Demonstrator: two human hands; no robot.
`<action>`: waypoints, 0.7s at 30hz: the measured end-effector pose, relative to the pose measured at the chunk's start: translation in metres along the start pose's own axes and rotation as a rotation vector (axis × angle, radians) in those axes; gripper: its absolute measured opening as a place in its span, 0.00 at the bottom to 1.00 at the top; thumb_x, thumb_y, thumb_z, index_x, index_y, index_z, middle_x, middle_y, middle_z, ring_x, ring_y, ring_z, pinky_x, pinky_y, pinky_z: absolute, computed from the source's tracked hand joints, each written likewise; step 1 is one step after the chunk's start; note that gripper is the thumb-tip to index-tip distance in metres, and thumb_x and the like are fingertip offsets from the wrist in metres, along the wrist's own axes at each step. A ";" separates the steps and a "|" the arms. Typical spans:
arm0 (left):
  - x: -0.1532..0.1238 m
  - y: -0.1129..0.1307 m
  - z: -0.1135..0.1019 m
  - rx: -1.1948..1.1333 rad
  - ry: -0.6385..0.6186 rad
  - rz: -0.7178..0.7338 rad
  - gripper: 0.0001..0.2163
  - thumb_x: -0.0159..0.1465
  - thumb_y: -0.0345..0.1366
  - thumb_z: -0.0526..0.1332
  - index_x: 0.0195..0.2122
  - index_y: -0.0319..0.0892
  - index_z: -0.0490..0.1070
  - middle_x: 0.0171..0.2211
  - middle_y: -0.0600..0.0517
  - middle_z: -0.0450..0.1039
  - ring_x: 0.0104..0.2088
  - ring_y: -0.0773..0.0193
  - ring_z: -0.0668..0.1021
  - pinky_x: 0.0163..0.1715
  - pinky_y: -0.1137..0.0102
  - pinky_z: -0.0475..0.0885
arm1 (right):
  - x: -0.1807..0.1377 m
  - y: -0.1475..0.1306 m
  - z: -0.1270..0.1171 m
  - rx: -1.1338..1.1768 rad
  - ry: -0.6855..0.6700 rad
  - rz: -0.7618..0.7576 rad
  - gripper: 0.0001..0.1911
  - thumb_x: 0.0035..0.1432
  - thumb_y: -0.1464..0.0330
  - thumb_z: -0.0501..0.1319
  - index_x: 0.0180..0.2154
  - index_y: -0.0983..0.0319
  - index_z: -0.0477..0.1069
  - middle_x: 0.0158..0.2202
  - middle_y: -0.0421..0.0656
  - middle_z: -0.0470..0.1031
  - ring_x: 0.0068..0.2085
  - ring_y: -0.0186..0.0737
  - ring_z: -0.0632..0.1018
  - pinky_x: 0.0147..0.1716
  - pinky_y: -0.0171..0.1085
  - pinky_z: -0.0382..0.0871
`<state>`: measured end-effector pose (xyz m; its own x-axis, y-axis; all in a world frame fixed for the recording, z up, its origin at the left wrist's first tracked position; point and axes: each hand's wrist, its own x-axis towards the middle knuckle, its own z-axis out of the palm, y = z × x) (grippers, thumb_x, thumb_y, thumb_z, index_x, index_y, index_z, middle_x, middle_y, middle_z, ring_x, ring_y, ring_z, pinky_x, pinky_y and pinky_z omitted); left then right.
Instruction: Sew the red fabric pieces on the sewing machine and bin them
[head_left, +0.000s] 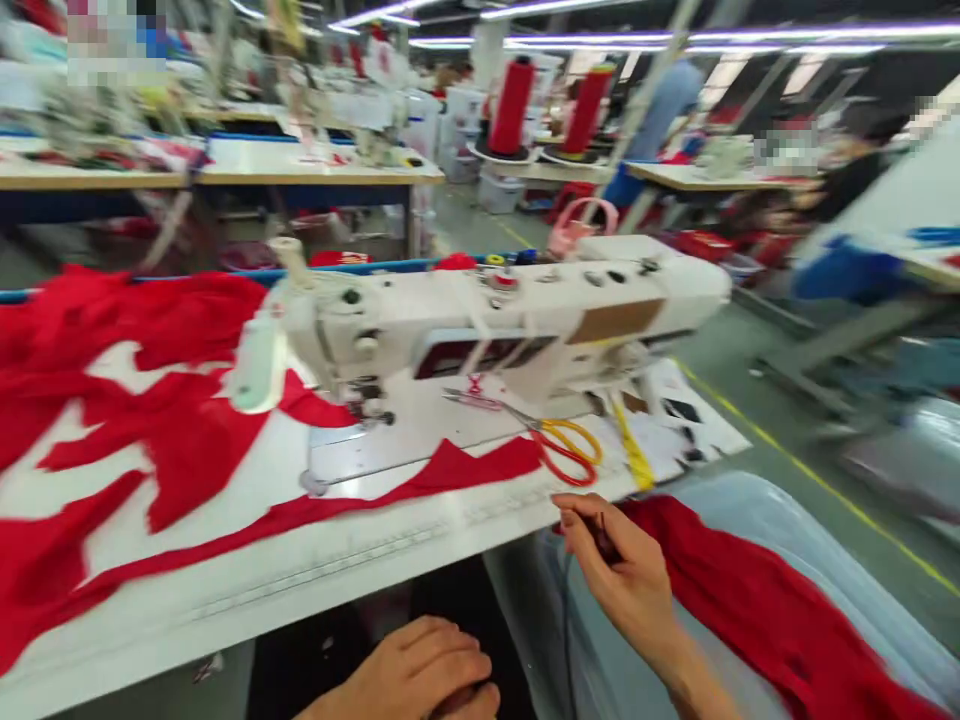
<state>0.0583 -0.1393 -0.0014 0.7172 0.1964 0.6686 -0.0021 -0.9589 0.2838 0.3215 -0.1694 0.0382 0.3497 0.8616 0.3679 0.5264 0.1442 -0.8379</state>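
At the bottom middle is my left hand [420,670], its fingers curled; something dark shows under them, too hidden to name. My right hand [626,570] is closed in a pinch just off the table's front edge, with a small dark piece in the palm that I cannot make out. Red fabric [750,590] runs behind the right hand over a clear plastic-lined bin [750,500]. Scissors [566,450] with orange and yellow handles lie just beyond that hand. A long red strip of fabric [360,505] lies along the table, below the white sewing machine [487,310].
More red fabric [187,430] is heaped on the left of the table [247,560]. A yellow tape [634,445] lies near the table's right end. Two red thread cones [514,108] stand behind. Other sewing tables [300,160] and a person in blue [671,100] are farther off.
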 end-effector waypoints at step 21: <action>-0.048 -0.053 -0.088 0.602 -0.204 -0.532 0.25 0.75 0.46 0.48 0.64 0.32 0.63 0.61 0.39 0.69 0.59 0.49 0.72 0.56 0.57 0.71 | 0.060 -0.027 0.118 -0.555 -0.598 -0.874 0.19 0.62 0.81 0.51 0.50 0.64 0.72 0.38 0.47 0.76 0.39 0.42 0.74 0.24 0.34 0.61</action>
<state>-0.0373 -0.0801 0.0122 0.6297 0.6692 0.3945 0.7049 -0.7057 0.0717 0.2369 -0.0640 0.0352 -0.6321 0.6875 0.3575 0.7208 0.6910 -0.0542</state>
